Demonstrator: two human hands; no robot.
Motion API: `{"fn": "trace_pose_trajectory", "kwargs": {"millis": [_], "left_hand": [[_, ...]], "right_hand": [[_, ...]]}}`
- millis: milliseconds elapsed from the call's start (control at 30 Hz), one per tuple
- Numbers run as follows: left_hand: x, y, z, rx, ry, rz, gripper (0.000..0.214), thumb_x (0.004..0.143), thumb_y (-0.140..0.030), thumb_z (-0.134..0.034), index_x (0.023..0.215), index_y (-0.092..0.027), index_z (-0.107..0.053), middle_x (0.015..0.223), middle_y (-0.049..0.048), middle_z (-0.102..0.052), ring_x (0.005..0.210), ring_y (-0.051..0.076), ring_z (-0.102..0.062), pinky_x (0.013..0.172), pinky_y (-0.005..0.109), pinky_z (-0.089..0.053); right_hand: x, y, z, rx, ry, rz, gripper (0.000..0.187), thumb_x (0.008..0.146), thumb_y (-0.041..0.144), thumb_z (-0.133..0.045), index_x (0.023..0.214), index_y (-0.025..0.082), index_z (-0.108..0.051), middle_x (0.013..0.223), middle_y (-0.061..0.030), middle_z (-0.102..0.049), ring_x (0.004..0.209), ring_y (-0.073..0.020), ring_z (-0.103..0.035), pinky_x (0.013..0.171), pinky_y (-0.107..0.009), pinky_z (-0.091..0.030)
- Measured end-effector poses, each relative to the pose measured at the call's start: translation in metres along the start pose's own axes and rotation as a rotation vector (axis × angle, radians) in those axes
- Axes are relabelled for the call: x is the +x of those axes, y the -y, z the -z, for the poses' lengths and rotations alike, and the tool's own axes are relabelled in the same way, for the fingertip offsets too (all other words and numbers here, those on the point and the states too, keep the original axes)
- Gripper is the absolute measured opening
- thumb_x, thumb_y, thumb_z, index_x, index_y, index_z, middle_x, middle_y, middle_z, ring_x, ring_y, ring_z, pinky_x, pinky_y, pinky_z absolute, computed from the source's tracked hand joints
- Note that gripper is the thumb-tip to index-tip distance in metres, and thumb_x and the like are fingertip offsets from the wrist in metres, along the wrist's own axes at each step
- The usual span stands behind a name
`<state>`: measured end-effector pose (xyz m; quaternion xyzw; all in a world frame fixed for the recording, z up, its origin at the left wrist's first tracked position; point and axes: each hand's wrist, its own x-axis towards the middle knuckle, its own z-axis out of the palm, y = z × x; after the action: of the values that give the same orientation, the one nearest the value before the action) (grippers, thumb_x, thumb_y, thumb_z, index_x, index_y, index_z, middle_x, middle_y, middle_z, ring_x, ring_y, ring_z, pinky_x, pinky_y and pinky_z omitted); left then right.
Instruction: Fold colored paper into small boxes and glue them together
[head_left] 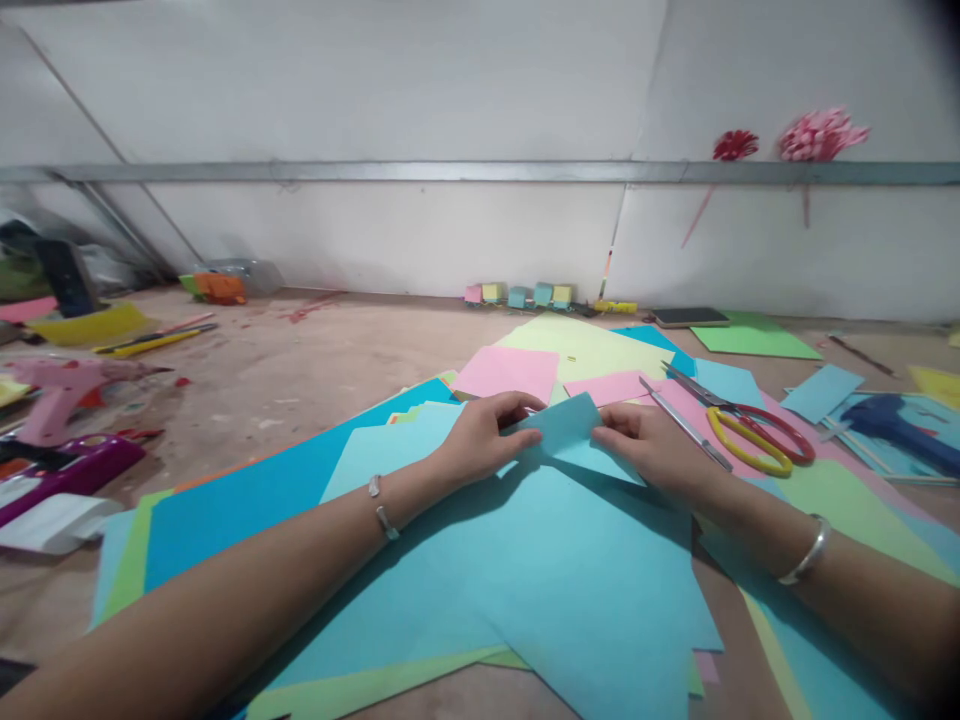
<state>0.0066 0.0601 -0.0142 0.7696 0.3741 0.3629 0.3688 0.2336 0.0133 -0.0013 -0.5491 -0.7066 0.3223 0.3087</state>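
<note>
Your left hand (484, 440) and right hand (656, 445) pinch opposite ends of a small light-blue paper piece (564, 432), which lies between them just left of the scissors (739, 425), long axis running hand to hand. Both sets of fingers press closed on its edges above the larger blue sheet (540, 570).

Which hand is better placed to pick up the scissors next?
Right. The right hand lies beside the scissors, while the left hand pinches the far edge of the small blue paper.
</note>
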Motion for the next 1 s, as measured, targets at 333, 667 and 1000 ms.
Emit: {"fn": "trace_pose_trajectory", "kwargs": {"millis": [333, 667, 1000], "left_hand": [[0.008, 0.006, -0.004, -0.474, -0.215, 0.303, 0.021, 0.083, -0.029, -0.064, 0.098, -0.015, -0.061, 0.08, 0.0052, -0.066, 0.072, 0.015, -0.064, 0.064, 0.027, -0.053], [-0.001, -0.002, -0.009, -1.052, 0.116, 0.62, 0.038, 0.096, -0.034, -0.045, 0.086, -0.004, -0.067, 0.082, 0.0194, -0.07, 0.079, 0.025, -0.07, 0.086, 0.039, -0.054], [-0.004, -0.017, -0.008, -1.053, 0.092, 0.61, 0.038, 0.099, -0.038, -0.039, 0.118, -0.008, -0.052, 0.094, 0.0208, -0.071, 0.074, 0.024, -0.07, 0.079, 0.043, -0.054]], "right_hand": [[-0.003, -0.002, -0.001, -0.073, -0.286, 0.085, 0.024, 0.086, 0.038, -0.051, 0.073, 0.019, -0.057, 0.06, 0.0023, -0.048, 0.055, -0.0122, -0.042, 0.052, -0.024, -0.035], [-0.009, -0.011, -0.02, -0.484, -0.247, 0.627, 0.021, 0.094, 0.032, -0.047, 0.093, 0.016, -0.061, 0.059, 0.0012, -0.06, 0.047, -0.0111, -0.048, 0.051, -0.023, -0.036], [-0.018, -0.004, -0.027, -0.673, -0.223, 0.772, 0.032, 0.099, 0.035, -0.038, 0.105, 0.015, -0.063, 0.064, -0.0025, -0.064, 0.055, -0.0166, -0.055, 0.052, -0.029, -0.035]]}}
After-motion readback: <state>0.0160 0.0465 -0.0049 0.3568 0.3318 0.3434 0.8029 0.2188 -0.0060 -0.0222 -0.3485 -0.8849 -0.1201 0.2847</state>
